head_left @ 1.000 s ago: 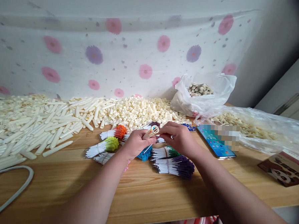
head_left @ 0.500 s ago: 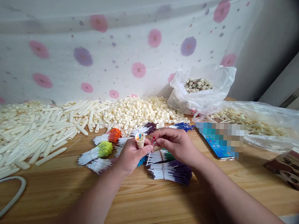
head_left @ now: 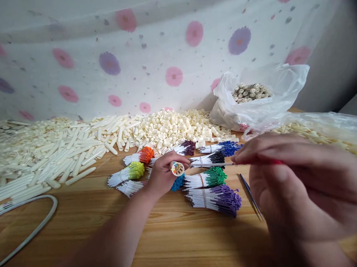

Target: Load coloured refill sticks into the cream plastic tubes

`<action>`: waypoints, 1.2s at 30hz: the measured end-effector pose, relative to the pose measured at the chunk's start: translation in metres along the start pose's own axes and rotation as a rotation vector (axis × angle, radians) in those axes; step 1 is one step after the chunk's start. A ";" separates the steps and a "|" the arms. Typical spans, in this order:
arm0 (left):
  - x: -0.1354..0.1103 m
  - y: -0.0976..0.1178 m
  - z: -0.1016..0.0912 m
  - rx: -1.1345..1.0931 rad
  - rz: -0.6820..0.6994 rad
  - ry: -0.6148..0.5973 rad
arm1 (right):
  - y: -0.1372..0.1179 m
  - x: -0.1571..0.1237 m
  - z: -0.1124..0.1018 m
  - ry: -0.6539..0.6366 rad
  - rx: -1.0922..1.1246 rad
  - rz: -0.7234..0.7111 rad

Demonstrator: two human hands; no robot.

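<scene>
My left hand (head_left: 163, 173) is closed around a cream plastic tube (head_left: 177, 168), its open end facing me with several coloured tips inside. My right hand (head_left: 301, 183) is raised close to the camera, large and blurred, pinching a thin red-tipped refill (head_left: 224, 164) that points left toward the tube. Beneath the hands lie bundles of refills on the wooden table (head_left: 167, 236): orange (head_left: 141, 155), yellow-green (head_left: 128, 172), green (head_left: 206, 178), purple (head_left: 213, 199), dark blue (head_left: 222, 147).
Heaps of cream tubes (head_left: 54, 151) and small cream slotted parts (head_left: 172, 129) lie along the floral cloth (head_left: 125, 59) at the back. A white plastic bag of parts (head_left: 252, 98) and a clear bag (head_left: 325, 129) stand at the right. A grey cable loop (head_left: 30, 229) lies at left.
My right hand has lifted away from the tube toward the camera, drawing the red-tipped refill out to the right. The left hand has tipped the tube's opening toward me. The view shifted left.
</scene>
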State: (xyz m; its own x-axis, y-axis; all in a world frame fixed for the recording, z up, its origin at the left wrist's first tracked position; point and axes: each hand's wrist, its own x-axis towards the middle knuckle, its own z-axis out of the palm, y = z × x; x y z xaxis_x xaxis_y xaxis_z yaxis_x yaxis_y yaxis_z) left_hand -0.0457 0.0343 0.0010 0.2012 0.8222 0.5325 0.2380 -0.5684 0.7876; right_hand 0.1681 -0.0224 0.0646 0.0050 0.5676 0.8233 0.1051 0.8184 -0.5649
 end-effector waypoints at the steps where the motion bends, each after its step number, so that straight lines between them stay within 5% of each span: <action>1: 0.000 0.000 0.000 0.021 0.012 -0.008 | -0.005 -0.001 -0.002 -0.058 -0.052 -0.066; 5: 0.000 -0.002 0.000 0.039 0.018 -0.020 | -0.011 0.001 0.000 -0.204 -0.197 -0.221; 15: -0.002 -0.004 0.001 0.047 0.096 -0.037 | 0.003 -0.001 0.023 -0.232 -0.191 -0.306; 23: 0.001 -0.002 0.000 0.066 0.127 -0.001 | 0.009 -0.008 0.030 -0.123 -0.164 -0.253; 36: -0.001 -0.002 -0.002 0.052 0.132 -0.027 | 0.016 -0.012 0.038 -0.193 -0.176 -0.271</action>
State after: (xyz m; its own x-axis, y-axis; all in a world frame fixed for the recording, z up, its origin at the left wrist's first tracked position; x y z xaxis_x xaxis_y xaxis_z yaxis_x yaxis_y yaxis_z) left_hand -0.0483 0.0345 -0.0007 0.2592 0.7395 0.6213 0.2565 -0.6729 0.6938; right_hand 0.1323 -0.0133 0.0437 -0.2320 0.3521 0.9067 0.2459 0.9231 -0.2956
